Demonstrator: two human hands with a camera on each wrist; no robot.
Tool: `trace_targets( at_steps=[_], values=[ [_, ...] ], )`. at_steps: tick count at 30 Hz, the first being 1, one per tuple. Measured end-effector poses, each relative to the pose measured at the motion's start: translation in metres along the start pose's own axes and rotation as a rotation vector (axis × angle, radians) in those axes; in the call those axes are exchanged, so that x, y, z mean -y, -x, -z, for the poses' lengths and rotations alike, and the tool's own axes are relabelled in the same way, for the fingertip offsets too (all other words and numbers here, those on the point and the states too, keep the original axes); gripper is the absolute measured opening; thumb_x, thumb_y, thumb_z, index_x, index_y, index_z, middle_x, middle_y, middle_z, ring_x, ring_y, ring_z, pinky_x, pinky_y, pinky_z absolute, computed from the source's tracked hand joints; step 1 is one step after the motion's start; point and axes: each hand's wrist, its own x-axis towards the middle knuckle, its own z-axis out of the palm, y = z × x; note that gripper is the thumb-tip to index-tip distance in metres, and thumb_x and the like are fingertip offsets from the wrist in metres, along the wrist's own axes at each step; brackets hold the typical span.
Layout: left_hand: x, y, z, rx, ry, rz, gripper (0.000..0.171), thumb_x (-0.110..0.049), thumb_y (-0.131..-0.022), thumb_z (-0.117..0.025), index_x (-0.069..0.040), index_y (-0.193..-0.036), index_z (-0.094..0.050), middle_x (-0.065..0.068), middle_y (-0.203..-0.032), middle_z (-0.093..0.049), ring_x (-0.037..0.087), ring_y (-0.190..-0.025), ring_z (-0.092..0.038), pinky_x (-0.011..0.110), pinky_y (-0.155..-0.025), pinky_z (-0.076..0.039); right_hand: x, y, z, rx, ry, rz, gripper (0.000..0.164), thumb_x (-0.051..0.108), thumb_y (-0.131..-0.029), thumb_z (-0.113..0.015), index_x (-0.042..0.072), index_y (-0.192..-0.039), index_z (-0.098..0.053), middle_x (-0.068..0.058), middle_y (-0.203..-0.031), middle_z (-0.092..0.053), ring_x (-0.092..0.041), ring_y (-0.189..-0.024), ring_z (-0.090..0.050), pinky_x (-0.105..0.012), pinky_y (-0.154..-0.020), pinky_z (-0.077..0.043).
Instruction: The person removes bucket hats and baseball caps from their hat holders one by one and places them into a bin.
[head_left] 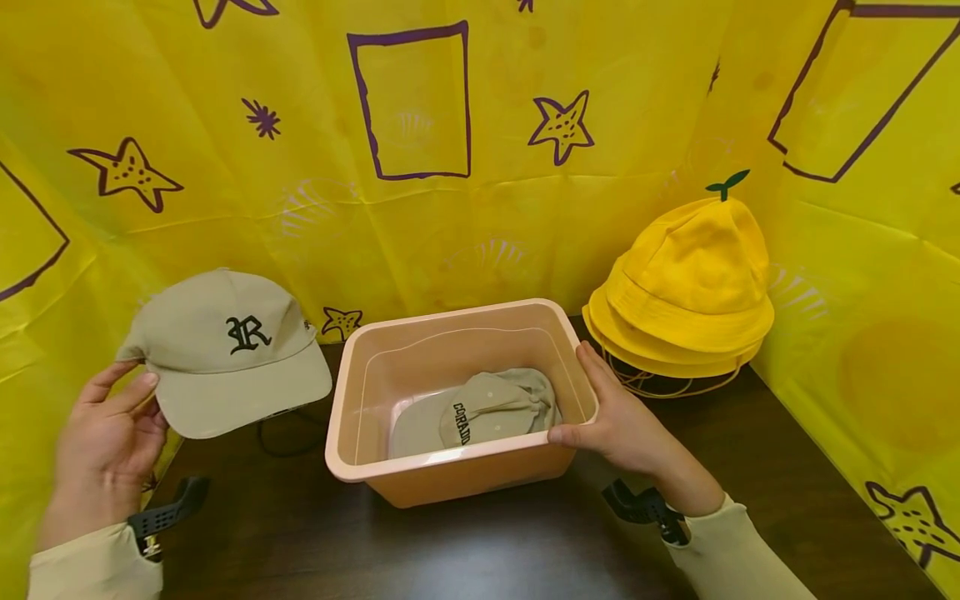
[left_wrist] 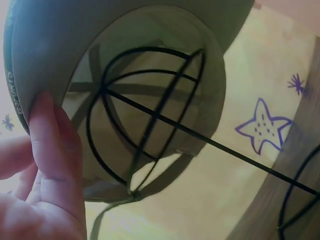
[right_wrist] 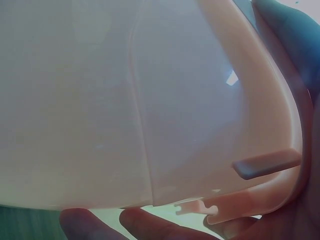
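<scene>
At the left, my left hand (head_left: 112, 425) pinches the side edge of a beige baseball cap (head_left: 217, 321) with a dark letter R on its front. The left wrist view looks into this cap, where a black wire stand (left_wrist: 156, 116) reaches up inside the crown. My right hand (head_left: 630, 429) grips the right rim of a pink plastic bin (head_left: 465, 477), thumb over the front corner. Its fingers (right_wrist: 82, 225) show along the bin's outside in the right wrist view. Inside the bin lies a second beige cap (head_left: 487, 412) with dark lettering.
Several yellow bucket hats (head_left: 690, 275) are stacked at the back right, the top one bearing a green sprout. Yellow cloth (head_left: 495, 225) with purple drawings walls in the dark wooden table (head_left: 480, 550) at the back and sides.
</scene>
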Motion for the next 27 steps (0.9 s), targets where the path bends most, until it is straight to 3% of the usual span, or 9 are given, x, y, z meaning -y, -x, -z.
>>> trace_targets(
  at_steps=[4, 12, 18, 23, 27],
  values=[
    [-0.003, 0.001, -0.006, -0.008, -0.019, -0.019, 0.026, 0.024, -0.092, -0.046, 0.007, -0.1, -0.063, 0.014, -0.1, -0.06, 0.033, -0.062, -0.062, 0.038, -0.053, -0.054, -0.001, 0.0, 0.001, -0.003, -0.001, 0.005, 0.125, 0.046, -0.071, -0.088, 0.006, -0.16, -0.01, -0.011, -0.165, -0.003, -0.036, -0.146, -0.012, -0.058, -0.111, -0.021],
    [-0.014, 0.0, -0.026, -0.043, -0.142, -0.045, 0.034, 0.018, -0.094, -0.051, 0.005, -0.118, -0.07, 0.013, -0.102, -0.068, 0.03, -0.067, -0.066, 0.034, -0.059, -0.057, -0.001, 0.0, 0.0, -0.002, -0.012, 0.006, 0.125, 0.045, -0.071, -0.089, 0.005, -0.16, -0.01, -0.011, -0.165, -0.003, -0.036, -0.146, -0.012, -0.057, -0.111, -0.02],
    [-0.025, -0.004, -0.034, -0.063, -0.181, -0.073, 0.036, 0.018, -0.093, -0.053, 0.003, -0.121, -0.07, 0.012, -0.103, -0.07, 0.028, -0.067, -0.067, 0.033, -0.059, -0.057, -0.001, 0.0, 0.0, 0.002, -0.027, 0.008, 0.125, 0.045, -0.071, -0.089, 0.006, -0.16, -0.01, -0.01, -0.165, -0.002, -0.035, -0.146, -0.011, -0.057, -0.112, -0.019],
    [-0.029, -0.008, -0.03, -0.095, -0.181, -0.034, 0.037, 0.014, -0.095, -0.053, -0.001, -0.125, -0.068, 0.008, -0.111, -0.063, 0.027, -0.071, -0.063, 0.032, -0.06, -0.056, -0.001, 0.0, 0.0, 0.0, -0.02, 0.013, 0.125, 0.045, -0.071, -0.089, 0.006, -0.16, -0.01, -0.011, -0.165, -0.003, -0.036, -0.146, -0.011, -0.058, -0.112, -0.018],
    [-0.025, -0.014, -0.025, -0.079, -0.084, 0.052, 0.035, 0.013, -0.098, -0.049, -0.003, -0.126, -0.063, 0.007, -0.116, -0.058, 0.028, -0.08, -0.061, 0.035, -0.064, -0.055, -0.001, 0.0, 0.0, -0.002, -0.018, 0.011, 0.126, 0.045, -0.071, -0.089, 0.005, -0.16, -0.01, -0.011, -0.165, -0.003, -0.036, -0.146, -0.012, -0.057, -0.112, -0.019]
  ],
)
